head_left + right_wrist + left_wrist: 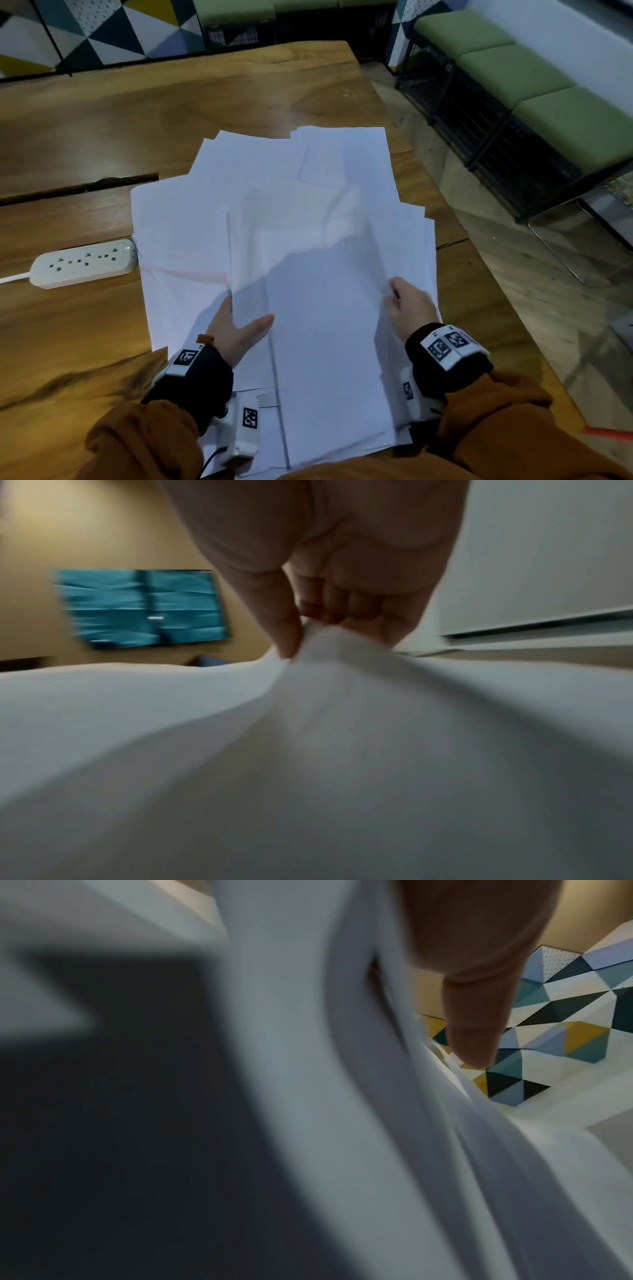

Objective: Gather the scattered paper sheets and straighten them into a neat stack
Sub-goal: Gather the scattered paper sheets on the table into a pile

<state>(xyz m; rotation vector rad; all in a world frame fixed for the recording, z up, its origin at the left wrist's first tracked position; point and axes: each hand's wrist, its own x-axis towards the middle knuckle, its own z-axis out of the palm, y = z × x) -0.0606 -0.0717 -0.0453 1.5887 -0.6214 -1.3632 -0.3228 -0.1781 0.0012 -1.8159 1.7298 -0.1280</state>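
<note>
Several white paper sheets (178, 233) lie fanned and overlapping on the wooden table (171, 102). Both my hands hold a bundle of sheets (325, 325) raised over the near part of the pile. My left hand (239, 325) grips its left edge, thumb on top and fingers hidden beneath. My right hand (404, 305) grips the right edge. In the left wrist view the thumb (479, 1015) lies along the curved paper (342, 1069). In the right wrist view my right hand (301, 637) pinches the bulging sheet (325, 723) between thumb and fingers.
A white power strip (84, 262) lies just left of the pile, its cord running off to the left. Behind it the tabletop has a dark cable slot (78, 188). The table's right edge runs close to the sheets, with floor and green benches (548, 102) beyond.
</note>
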